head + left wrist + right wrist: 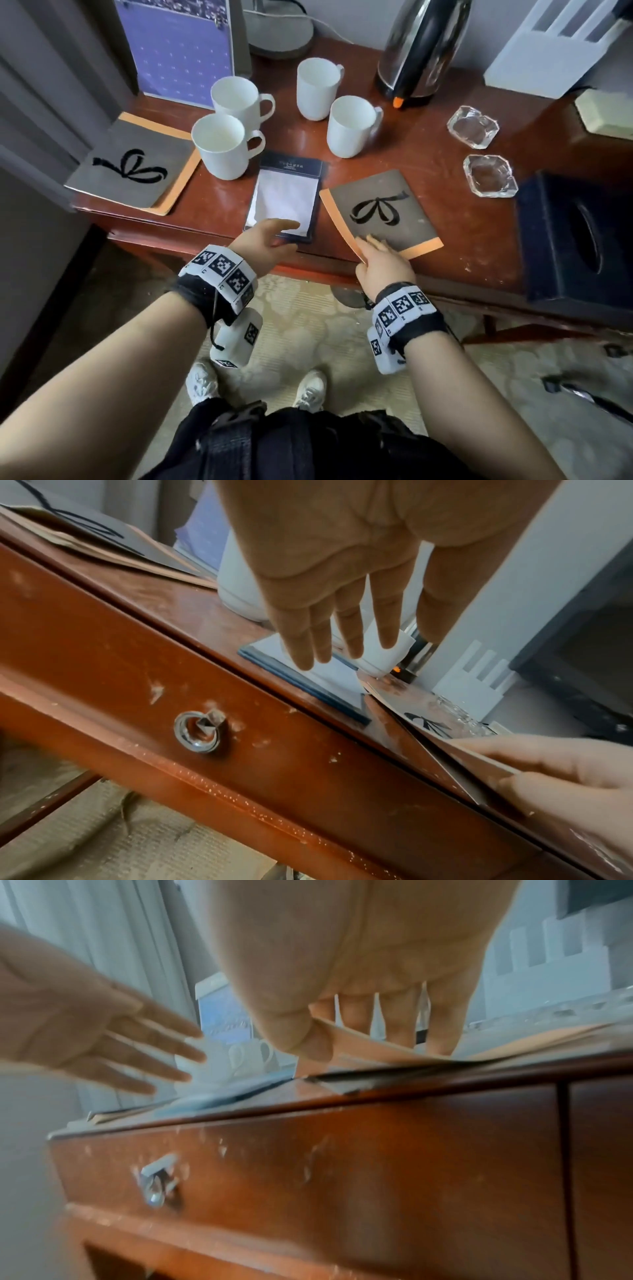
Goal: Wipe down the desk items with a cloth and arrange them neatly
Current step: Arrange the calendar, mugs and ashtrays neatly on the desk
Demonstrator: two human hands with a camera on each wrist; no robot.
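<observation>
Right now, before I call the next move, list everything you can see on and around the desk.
Mugs: four, white, back-left centre.
Booklets: two, grey with orange edges; one far left, one front centre.
Notepad: one, white in dark holder, front centre.
Ashtrays: two, clear glass, right.
Kettle: one, steel and black, back.
Tissue box: one, dark, right edge.
Calendar: one, purple, back left.
Desk: one, red-brown wood.
Left hand: open, over notepad.
Right hand: pinches front booklet's corner.

Hotel room, desk (428, 178), kettle (423, 51), mugs (352, 125), notepad (286, 197)
</observation>
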